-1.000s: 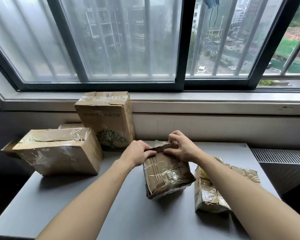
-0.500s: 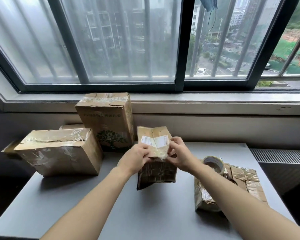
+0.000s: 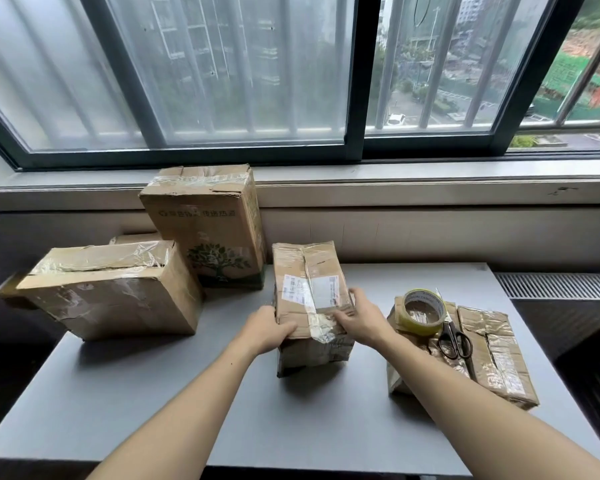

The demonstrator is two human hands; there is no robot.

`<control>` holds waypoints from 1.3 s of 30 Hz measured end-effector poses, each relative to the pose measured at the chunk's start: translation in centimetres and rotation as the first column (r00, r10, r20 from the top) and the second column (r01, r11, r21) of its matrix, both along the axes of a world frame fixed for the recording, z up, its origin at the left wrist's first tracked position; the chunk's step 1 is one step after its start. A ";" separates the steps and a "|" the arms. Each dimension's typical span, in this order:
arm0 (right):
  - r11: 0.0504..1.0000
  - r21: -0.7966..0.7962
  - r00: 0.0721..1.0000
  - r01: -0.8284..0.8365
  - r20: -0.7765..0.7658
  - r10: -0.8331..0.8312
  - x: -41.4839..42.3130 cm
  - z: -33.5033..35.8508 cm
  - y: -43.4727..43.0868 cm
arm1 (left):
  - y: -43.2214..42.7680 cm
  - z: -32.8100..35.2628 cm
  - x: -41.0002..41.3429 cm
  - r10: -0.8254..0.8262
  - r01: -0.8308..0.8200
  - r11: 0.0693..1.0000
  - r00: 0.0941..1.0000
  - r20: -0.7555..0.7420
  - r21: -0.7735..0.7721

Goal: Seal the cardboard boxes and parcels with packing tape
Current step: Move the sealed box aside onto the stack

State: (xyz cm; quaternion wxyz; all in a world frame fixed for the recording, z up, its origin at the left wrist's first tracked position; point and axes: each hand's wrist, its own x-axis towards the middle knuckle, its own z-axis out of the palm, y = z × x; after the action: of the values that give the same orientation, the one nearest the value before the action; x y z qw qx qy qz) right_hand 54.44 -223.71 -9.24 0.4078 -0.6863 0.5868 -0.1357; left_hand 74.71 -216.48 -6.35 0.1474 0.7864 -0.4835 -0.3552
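A small cardboard parcel with a white label and shiny tape stands in the middle of the grey table. My left hand grips its near left edge. My right hand holds its near right edge, fingers laid over the taped top. A roll of packing tape lies on flat taped parcels to the right, with black scissors beside it.
A wide taped box lies at the left. A tall box with a green tree print stands against the wall under the window sill. A radiator grille lies right of the table.
The parcel was tipped over between my hands, from its taped side up to its labelled face up. The view dropped and shifted, so the tape roll and scissors came into sight.
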 end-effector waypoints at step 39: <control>0.997 -0.064 0.997 0.039 0.065 -0.035 2.3 5.7 -0.3 | -5.8 8.7 2.1 -0.101 0.117 0.979 0.989 0.105 -0.165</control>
State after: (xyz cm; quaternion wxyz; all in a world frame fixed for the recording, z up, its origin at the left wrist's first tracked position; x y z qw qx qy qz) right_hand 56.78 -224.02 -3.59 0.4011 -0.6836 0.5814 -0.1839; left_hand 76.84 -222.32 2.37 0.1712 0.7594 -0.5610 -0.2817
